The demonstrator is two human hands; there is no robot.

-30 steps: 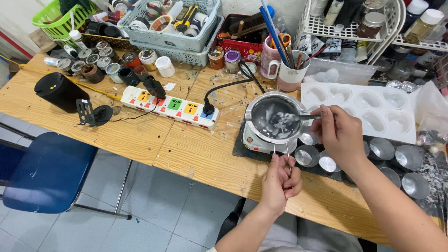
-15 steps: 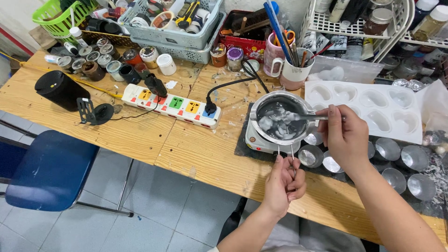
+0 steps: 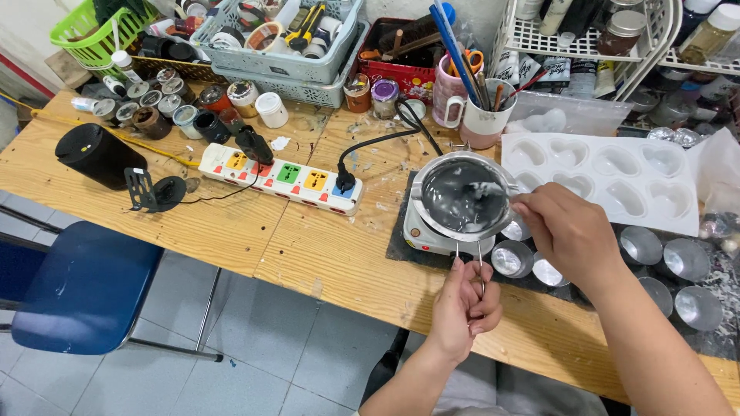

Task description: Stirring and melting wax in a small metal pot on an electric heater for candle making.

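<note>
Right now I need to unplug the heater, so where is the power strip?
The white power strip lies on the wooden table, left of the small hot plate with the metal pot, right of the black cylinder.

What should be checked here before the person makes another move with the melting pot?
1. Left hand grips the wire handle: ok.
2. Melting pot sits level on the small hot plate: ok, as far as the view shows.
3. Right hand holds the stirring tool over the pot: ok; the tool itself is mostly hidden.
4. Hot plate's black plug in the power strip: ok.
5. White chunks fully melted: not ok, some remain.
6. Heart mould and metal cups within reach: ok.
</note>
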